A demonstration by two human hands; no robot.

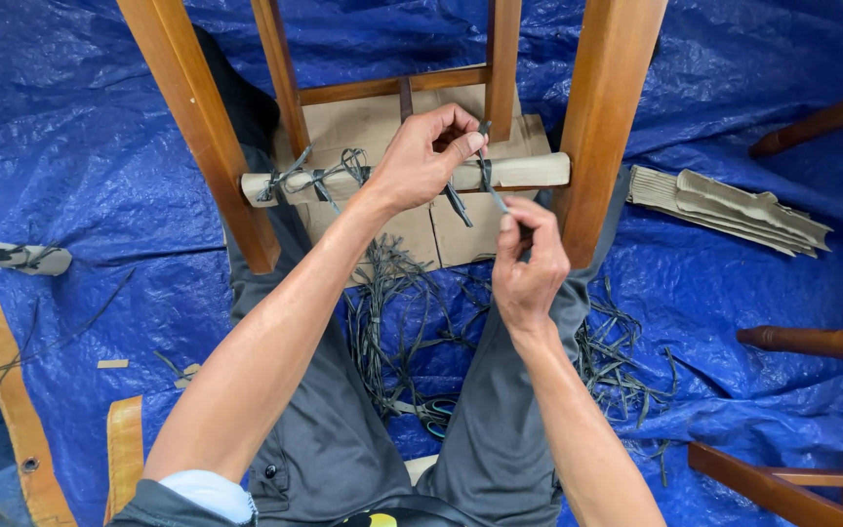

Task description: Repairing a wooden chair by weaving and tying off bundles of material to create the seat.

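Observation:
A wooden chair frame (605,117) stands over my lap, and one of its rungs is wrapped in brown cardboard (529,172). Dark plastic strap (485,171) is tied around that wrapped rung. My left hand (421,156) grips the rung and pinches the strap at its top. My right hand (529,259) sits just below and pulls the strap's loose end between thumb and forefinger. More strap knots (319,178) sit on the left part of the rung.
A blue tarp (80,137) covers the floor. Cut strap pieces (397,322) lie heaped between my legs, with scissors (436,420) among them. Folded cardboard strips (734,207) lie to the right, dark wooden chair parts (817,342) beyond, and a wrapped piece (12,257) at left.

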